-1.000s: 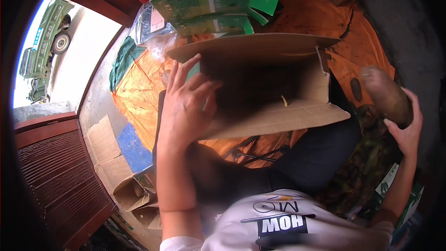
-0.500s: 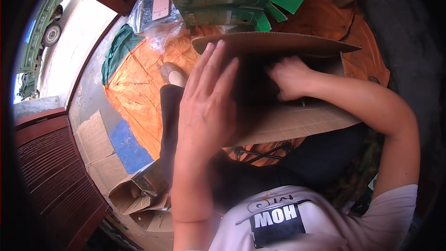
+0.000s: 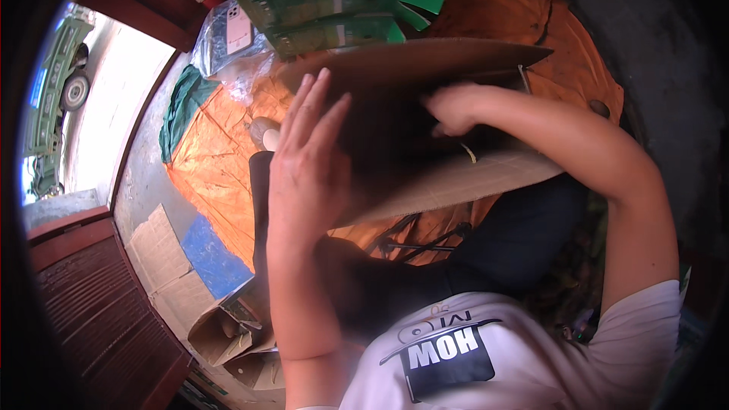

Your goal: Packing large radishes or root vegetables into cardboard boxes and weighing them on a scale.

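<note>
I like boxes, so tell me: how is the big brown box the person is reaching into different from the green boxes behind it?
The brown box is plain cardboard; the green boxes have leafy pictures. The brown box is open, with the right hand reaching inside and the left hand flat against its side; no hand touches the green boxes. The brown box stands alone; the green boxes are stacked. Both sit on the orange tarp.

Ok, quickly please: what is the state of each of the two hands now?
Left hand: open, fingers spread, flat against the side of the cardboard box; holding nothing.
Right hand: reaching into the box; whether it grips anything cannot be told.
</note>
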`<move>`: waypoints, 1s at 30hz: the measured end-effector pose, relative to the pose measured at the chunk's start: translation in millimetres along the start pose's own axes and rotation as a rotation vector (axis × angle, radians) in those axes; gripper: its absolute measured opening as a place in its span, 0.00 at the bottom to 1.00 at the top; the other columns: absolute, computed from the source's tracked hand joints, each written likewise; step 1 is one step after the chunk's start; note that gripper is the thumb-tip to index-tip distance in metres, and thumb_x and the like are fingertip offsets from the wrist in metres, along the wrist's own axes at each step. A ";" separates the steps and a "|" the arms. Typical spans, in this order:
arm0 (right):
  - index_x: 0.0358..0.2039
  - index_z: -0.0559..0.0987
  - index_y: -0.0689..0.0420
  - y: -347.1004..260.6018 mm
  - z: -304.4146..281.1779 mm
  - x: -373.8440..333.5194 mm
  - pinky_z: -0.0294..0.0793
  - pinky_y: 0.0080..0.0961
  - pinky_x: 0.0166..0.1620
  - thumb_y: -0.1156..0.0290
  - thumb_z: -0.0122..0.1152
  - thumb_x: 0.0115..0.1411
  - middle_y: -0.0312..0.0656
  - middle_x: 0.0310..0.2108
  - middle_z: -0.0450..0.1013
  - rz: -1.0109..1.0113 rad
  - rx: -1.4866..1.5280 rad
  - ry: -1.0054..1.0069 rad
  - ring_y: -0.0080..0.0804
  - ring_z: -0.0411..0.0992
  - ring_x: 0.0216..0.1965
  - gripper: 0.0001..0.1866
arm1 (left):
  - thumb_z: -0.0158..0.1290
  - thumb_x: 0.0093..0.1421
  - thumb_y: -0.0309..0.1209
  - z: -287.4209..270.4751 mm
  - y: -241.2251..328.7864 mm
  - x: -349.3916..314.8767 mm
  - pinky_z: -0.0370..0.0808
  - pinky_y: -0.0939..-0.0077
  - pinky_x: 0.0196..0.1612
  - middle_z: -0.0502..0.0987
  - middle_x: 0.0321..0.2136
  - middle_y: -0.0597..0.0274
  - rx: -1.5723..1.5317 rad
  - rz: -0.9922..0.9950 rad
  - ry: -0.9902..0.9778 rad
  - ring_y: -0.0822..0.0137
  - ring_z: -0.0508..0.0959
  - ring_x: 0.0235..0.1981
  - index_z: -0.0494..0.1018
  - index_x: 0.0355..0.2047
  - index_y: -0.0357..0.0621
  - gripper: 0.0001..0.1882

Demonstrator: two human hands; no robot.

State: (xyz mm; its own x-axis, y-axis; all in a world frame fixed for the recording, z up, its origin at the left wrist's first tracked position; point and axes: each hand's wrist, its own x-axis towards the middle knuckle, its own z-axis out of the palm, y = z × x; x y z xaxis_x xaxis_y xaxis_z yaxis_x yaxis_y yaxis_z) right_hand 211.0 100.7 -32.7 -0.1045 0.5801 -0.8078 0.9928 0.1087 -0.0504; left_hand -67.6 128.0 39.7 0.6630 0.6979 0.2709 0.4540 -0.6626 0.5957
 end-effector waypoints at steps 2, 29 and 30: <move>0.66 0.68 0.64 -2.6 -29.0 -51.4 0.73 0.47 0.62 0.53 0.60 0.69 0.60 0.54 0.77 -0.205 0.214 0.187 0.53 0.75 0.58 0.34 | 0.43 0.52 0.10 -0.4 0.1 -1.8 0.64 0.54 0.73 0.67 0.70 0.52 -0.023 -0.002 0.002 0.47 0.62 0.74 0.75 0.63 0.46 0.37; 0.62 0.72 0.52 57.2 720.8 -186.6 0.74 0.50 0.59 0.66 0.63 0.60 0.59 0.54 0.77 1.257 1.395 0.374 0.59 0.74 0.58 0.29 | 0.47 0.73 0.26 -39.1 -17.9 -70.7 0.73 0.58 0.64 0.77 0.62 0.54 0.512 0.033 0.125 0.53 0.77 0.63 0.80 0.58 0.47 0.18; 0.66 0.67 0.52 79.8 718.8 -207.0 0.76 0.53 0.57 0.67 0.64 0.60 0.60 0.54 0.77 1.298 1.301 0.424 0.60 0.75 0.56 0.33 | 0.47 0.73 0.25 -33.2 -30.4 -79.1 0.73 0.58 0.64 0.77 0.62 0.54 0.555 -0.022 0.111 0.52 0.76 0.63 0.80 0.58 0.47 0.18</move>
State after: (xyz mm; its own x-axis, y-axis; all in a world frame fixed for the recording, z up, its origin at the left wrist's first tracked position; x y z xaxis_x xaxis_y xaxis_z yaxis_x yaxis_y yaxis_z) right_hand 354.0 -591.0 -291.6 0.8424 -0.0546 -0.5360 -0.1449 -0.9812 -0.1277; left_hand -153.6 101.9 25.4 0.5966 0.7179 0.3587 0.7319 -0.6700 0.1238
